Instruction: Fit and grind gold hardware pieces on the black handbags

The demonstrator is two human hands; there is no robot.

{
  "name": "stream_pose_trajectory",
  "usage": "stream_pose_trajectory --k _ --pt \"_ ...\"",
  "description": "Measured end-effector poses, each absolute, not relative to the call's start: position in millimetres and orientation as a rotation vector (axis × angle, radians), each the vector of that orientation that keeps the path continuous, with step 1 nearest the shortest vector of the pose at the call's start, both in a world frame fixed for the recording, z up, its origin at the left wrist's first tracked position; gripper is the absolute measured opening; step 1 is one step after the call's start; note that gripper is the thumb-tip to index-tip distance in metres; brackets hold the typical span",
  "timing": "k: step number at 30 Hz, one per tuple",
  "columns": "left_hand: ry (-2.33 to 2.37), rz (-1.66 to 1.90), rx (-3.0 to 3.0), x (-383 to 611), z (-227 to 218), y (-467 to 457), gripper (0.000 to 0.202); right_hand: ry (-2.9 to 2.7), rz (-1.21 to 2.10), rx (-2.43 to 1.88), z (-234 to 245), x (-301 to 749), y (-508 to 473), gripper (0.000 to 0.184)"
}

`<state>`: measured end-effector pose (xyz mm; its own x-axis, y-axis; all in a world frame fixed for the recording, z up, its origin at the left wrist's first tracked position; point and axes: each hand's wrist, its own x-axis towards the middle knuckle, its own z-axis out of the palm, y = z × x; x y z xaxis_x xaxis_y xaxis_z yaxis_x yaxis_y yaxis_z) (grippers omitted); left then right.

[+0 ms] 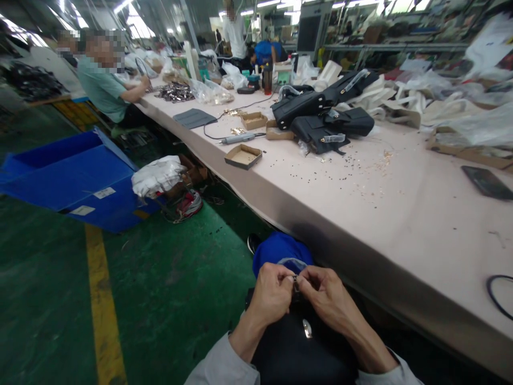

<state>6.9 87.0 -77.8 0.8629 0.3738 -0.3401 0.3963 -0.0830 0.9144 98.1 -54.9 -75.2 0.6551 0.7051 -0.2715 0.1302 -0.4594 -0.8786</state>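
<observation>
A black leather-like bag (298,350) rests on my lap, with a shiny metal clasp plate (307,329) on its face. At its upper edge, my left hand (272,294) and my right hand (326,294) meet fingertip to fingertip. Both are closed in a pinch on a small dark strap piece with a glint of metal (295,280). Fingers cover most of this piece, so its exact kind is unclear. Blue cloth (280,248) covers the knee just beyond my hands.
A long table (320,198) runs along my right, bearing black bags (320,120), a cardboard tray (243,156), an electric screwdriver (238,138), scattered small hardware and a phone (487,181). A blue bin (72,176) stands left. A co-worker (106,85) sits farther along.
</observation>
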Motion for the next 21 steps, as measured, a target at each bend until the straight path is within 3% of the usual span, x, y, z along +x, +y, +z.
stream_pose_trajectory --k 6,21 --pt "0.588 -0.012 1.668 8.3 -89.5 90.7 0.023 -0.698 0.904 -1.874 -71.3 98.2 -61.2 0.006" --pt "0.509 -0.126 1.459 15.0 -89.6 90.0 0.014 -0.588 0.951 -1.803 -84.3 104.4 -57.5 0.011"
